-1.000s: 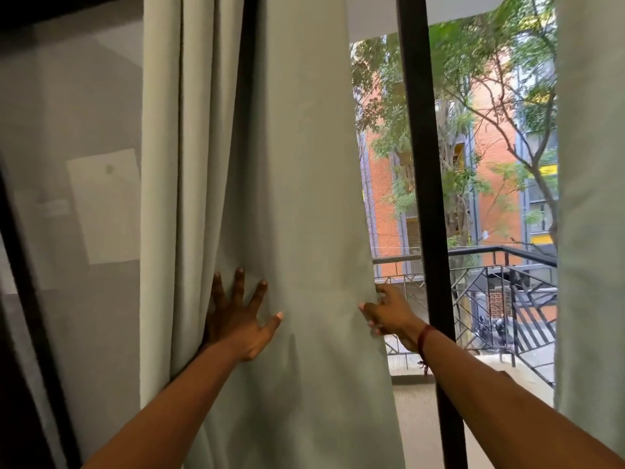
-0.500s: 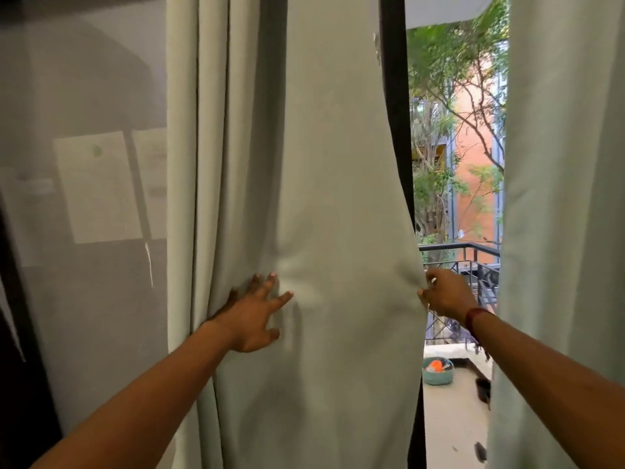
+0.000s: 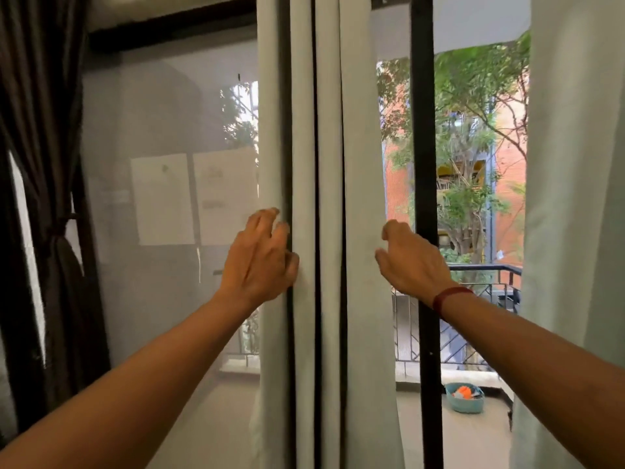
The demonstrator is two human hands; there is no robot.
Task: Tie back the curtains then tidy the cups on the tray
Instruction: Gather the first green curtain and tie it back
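Note:
The pale green curtain (image 3: 358, 198) hangs bunched into narrow vertical folds in the middle of the view. My left hand (image 3: 260, 258) is at its left edge, with the fingers curled round the outer fold. At the right edge is my right hand (image 3: 411, 265), with thumb and fingers closed on the cloth and a red band on the wrist. A second pale green curtain (image 3: 575, 198) hangs loose at the far right. No tray or cups are in view.
A dark brown curtain (image 3: 57, 252) hangs tied back at the far left. Behind the folds is a grey mesh screen (image 3: 162, 130) with two paper sheets, and a black door post (image 3: 422, 198). Outside are a balcony railing (image 3: 483, 286) and a teal basket (image 3: 464, 397).
The curtain was spread wide between my hands and is now squeezed into narrow folds. Both hands have come closer together and higher. The view has swung left, showing the dark curtain.

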